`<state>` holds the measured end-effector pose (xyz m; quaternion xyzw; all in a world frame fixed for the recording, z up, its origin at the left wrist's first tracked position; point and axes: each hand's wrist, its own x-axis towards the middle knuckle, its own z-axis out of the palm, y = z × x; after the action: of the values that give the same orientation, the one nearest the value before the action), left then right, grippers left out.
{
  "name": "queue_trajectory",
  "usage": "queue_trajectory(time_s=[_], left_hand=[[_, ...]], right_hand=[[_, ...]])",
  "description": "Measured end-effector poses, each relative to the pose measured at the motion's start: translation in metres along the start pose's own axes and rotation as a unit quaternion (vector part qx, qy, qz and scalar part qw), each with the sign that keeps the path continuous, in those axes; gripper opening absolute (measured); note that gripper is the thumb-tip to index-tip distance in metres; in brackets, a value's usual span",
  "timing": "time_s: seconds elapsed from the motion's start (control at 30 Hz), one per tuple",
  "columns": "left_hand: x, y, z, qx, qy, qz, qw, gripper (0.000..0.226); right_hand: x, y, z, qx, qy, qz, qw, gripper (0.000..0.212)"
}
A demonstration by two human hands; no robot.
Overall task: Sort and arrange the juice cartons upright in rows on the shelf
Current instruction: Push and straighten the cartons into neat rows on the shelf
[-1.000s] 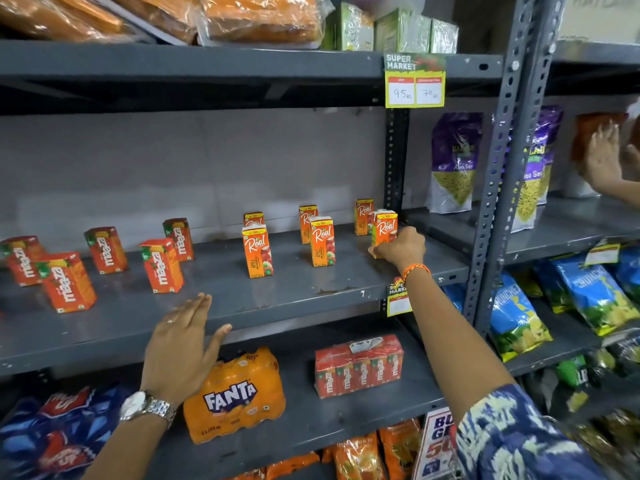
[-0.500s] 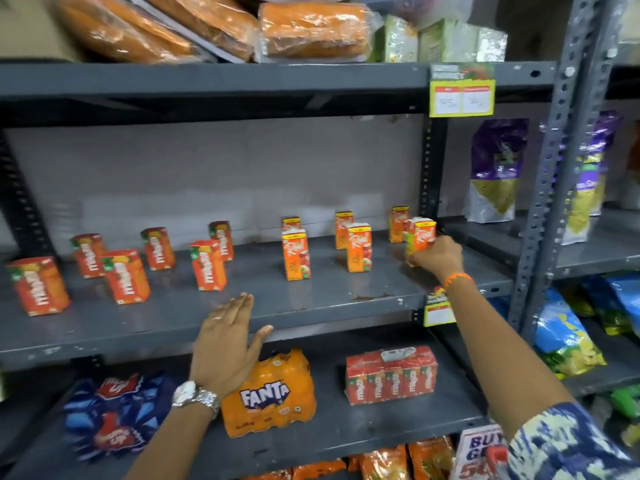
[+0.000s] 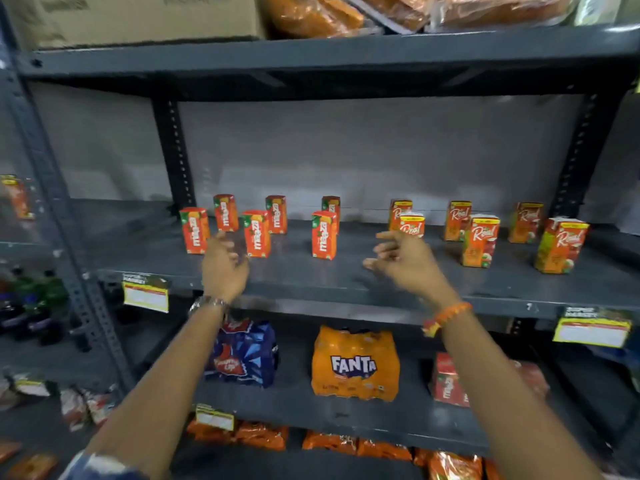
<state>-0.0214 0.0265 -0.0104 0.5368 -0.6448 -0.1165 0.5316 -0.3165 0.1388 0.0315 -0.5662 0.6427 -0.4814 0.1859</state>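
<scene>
Several red Maaza cartons (image 3: 256, 233) stand upright in two loose rows on the left half of the grey shelf (image 3: 346, 275). Several orange Real cartons (image 3: 480, 241) stand upright on the right half. My left hand (image 3: 223, 266) hovers over the shelf front, just right of the front-left Maaza carton (image 3: 194, 231), fingers apart and holding nothing. My right hand (image 3: 403, 259) is raised in front of a Real carton (image 3: 412, 225), partly hiding it, fingers spread and empty. Motion blur softens both hands.
The shelf below holds a blue drink pack (image 3: 242, 353), an orange Fanta pack (image 3: 355, 365) and a red carton multipack (image 3: 448, 381). Yellow price tags (image 3: 145, 294) hang from shelf edges. A cardboard box (image 3: 138, 15) and wrapped packs sit on top.
My right hand has let go of the rightmost Real carton and moved left. My left hand rose from the shelf edge. The view has shifted left.
</scene>
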Motion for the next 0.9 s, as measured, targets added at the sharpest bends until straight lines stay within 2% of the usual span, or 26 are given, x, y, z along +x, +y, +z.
queue_trajectory(time_s=[0.07,0.13,0.23,0.3,0.37,0.47,0.57,0.7,0.9], left_hand=[[0.031,-0.011,-0.002,0.063,-0.059,0.005,0.996,0.025],[0.059,-0.021,-0.002,0.112,-0.128,-0.020,0.985,0.025],[0.080,-0.034,0.000,0.116,-0.221,-0.021,0.968,0.066],[0.085,-0.040,0.002,0.114,-0.253,-0.004,0.961,0.073],[0.091,-0.048,0.006,0.113,-0.264,0.015,0.958,0.061],[0.088,-0.043,0.009,0.067,-0.267,0.000,0.961,0.041],[0.086,-0.041,0.013,0.048,-0.253,0.001,0.966,0.031],[0.086,-0.046,0.015,0.053,-0.243,0.014,0.968,0.029],[0.080,-0.045,0.013,0.058,-0.245,0.033,0.967,0.035]], right_hand=[[0.025,-0.012,0.035,0.027,-0.039,0.024,0.999,0.054],[0.046,-0.017,0.060,-0.008,-0.044,0.040,0.998,0.064],[0.058,-0.021,0.081,-0.102,-0.055,0.046,0.992,0.067],[0.061,-0.019,0.090,-0.120,-0.040,0.042,0.991,0.059],[0.062,-0.015,0.097,-0.139,-0.011,0.034,0.990,0.052],[0.065,-0.011,0.101,-0.147,0.015,0.021,0.989,0.052],[0.064,-0.010,0.102,-0.148,0.018,0.019,0.989,0.052],[0.064,-0.011,0.099,-0.152,0.027,0.033,0.987,0.042],[0.056,-0.013,0.098,-0.151,0.038,0.047,0.987,0.041]])
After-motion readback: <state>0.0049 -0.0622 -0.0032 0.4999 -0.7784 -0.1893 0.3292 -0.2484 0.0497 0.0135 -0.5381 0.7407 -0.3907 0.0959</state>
